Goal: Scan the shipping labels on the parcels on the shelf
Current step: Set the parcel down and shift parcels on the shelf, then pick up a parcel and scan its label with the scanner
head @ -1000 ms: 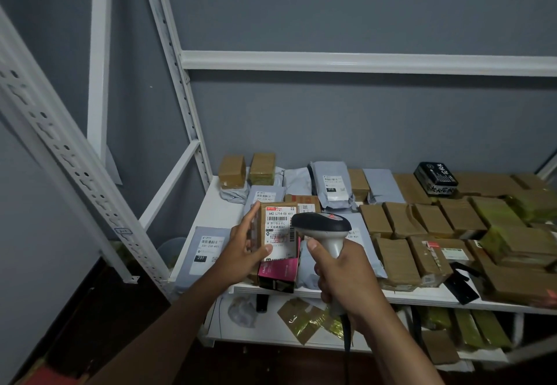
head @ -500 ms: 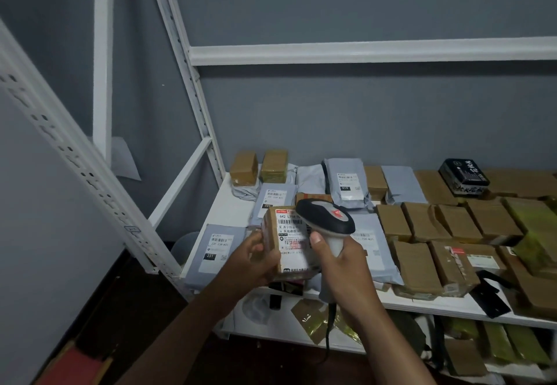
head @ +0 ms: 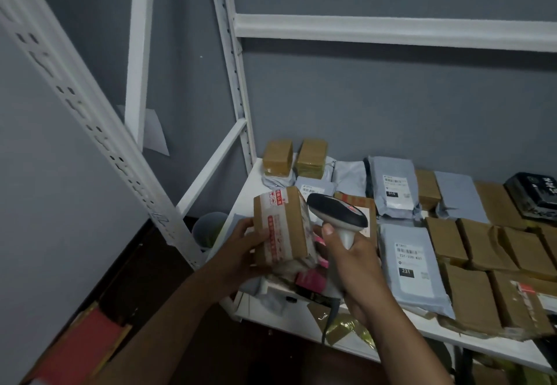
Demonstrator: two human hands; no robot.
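Head view: left hand (head: 241, 252) grips brown box (head: 283, 231) at frame middle, above shelf (head: 250, 185) edge, tipped, likely hunting label. Right hand (head: 355, 267) wraps fingers round scanner (head: 337, 211) handle, nose just beside box, ready to read. Other parcels lie lower right.

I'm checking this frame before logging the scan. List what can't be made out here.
- Head view: the shipping label of the taped box in the left hand faces away.
- Scanner window: hidden under its own head; the right hand covers the trigger.
- Label text on the grey bag: too small beyond "231".
- Black parcel: cut by the right edge.
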